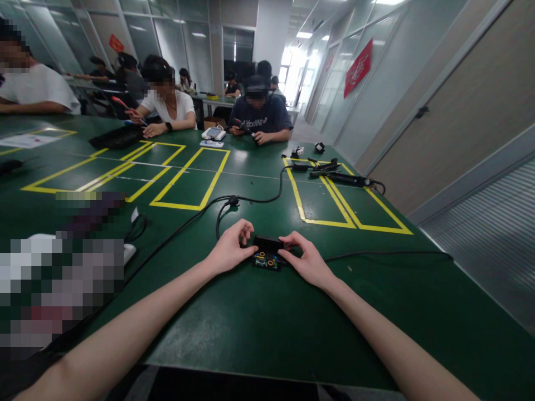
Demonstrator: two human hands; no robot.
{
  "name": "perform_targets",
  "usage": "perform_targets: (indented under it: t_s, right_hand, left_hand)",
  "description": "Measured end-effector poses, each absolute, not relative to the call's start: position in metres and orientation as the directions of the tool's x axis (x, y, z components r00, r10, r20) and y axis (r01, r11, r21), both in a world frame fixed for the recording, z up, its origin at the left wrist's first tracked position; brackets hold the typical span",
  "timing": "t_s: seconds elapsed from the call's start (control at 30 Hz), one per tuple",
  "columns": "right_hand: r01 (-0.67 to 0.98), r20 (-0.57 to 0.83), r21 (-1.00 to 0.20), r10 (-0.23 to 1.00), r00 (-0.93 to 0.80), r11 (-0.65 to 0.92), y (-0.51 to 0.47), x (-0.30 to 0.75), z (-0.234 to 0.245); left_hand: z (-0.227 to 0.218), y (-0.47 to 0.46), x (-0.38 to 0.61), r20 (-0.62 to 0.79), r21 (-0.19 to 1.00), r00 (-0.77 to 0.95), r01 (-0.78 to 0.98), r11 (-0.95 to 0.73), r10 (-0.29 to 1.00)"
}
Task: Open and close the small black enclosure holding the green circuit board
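Observation:
A small black box with an exposed circuit board (267,253) lies on the green table (259,323) in front of me. My left hand (231,248) grips its left end with curled fingers. On the other side, my right hand (304,257) pinches the box's right end. A black cable (251,199) runs from behind the box across the table, and another cable (388,254) leads off to the right.
Yellow tape rectangles (190,184) mark the table. Black tools and small parts (334,175) lie at the far right. A white device (129,253) sits at my left. Several people work at the far side, one holding a red screwdriver (123,104).

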State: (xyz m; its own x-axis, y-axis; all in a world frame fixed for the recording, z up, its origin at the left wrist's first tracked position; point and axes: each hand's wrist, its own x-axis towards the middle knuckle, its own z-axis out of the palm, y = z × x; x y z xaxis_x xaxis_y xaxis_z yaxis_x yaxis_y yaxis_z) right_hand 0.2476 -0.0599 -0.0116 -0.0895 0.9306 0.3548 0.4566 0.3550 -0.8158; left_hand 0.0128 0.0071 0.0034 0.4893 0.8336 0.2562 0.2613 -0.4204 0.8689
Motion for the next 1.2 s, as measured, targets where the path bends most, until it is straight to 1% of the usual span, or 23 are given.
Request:
perform_targets:
  t_s: [0.07, 0.17, 0.27, 0.4, 0.53, 0.6, 0.73, 0.93, 1.07, 1.2]
  right_hand:
    - [0.424, 0.380, -0.818, 0.918, -0.111, 0.390, -0.062, 0.246, -0.008]
    - [0.387, 0.391, -0.813, 0.900, -0.190, 0.435, -0.066, 0.242, -0.002]
    - [0.415, 0.384, -0.783, 0.885, -0.263, 0.463, -0.068, 0.241, 0.002]
    - [0.467, 0.425, -0.718, 0.856, -0.294, 0.516, -0.068, 0.242, 0.000]
    - [0.469, 0.504, -0.657, 0.806, -0.310, 0.591, -0.069, 0.243, -0.003]
    - [0.467, 0.517, -0.641, 0.792, -0.324, 0.610, -0.070, 0.243, -0.002]
    - [0.465, 0.502, -0.623, 0.778, -0.378, 0.629, -0.072, 0.243, 0.002]
    - [0.470, 0.474, -0.621, 0.779, -0.411, 0.627, -0.073, 0.244, 0.004]
    - [0.484, 0.504, -0.562, 0.742, -0.442, 0.671, -0.072, 0.243, -0.001]
    - [0.495, 0.507, -0.531, 0.726, -0.465, 0.688, -0.073, 0.241, -0.002]
  left_hand:
    - [0.003, 0.008, 0.013, 0.249, 0.872, 0.504, 0.256, -0.418, 0.827]
    - [0.003, 0.009, 0.012, 0.193, 0.857, 0.558, 0.306, -0.416, 0.807]
    - [0.003, 0.009, 0.012, 0.167, 0.842, 0.575, 0.340, -0.419, 0.801]
    - [0.004, 0.009, 0.013, 0.173, 0.859, 0.579, 0.307, -0.409, 0.797]
    - [0.007, 0.008, 0.011, 0.147, 0.888, 0.616, 0.263, -0.377, 0.774]
    - [0.009, 0.008, 0.010, 0.131, 0.891, 0.651, 0.253, -0.377, 0.747]
    - [0.012, 0.009, 0.005, 0.118, 0.865, 0.717, 0.265, -0.425, 0.687]
    - [0.012, 0.011, 0.000, 0.105, 0.830, 0.753, 0.293, -0.474, 0.650]
    - [0.014, 0.012, -0.004, 0.077, 0.840, 0.783, 0.283, -0.463, 0.618]
    - [0.016, 0.012, -0.005, 0.109, 0.828, 0.809, 0.248, -0.502, 0.578]
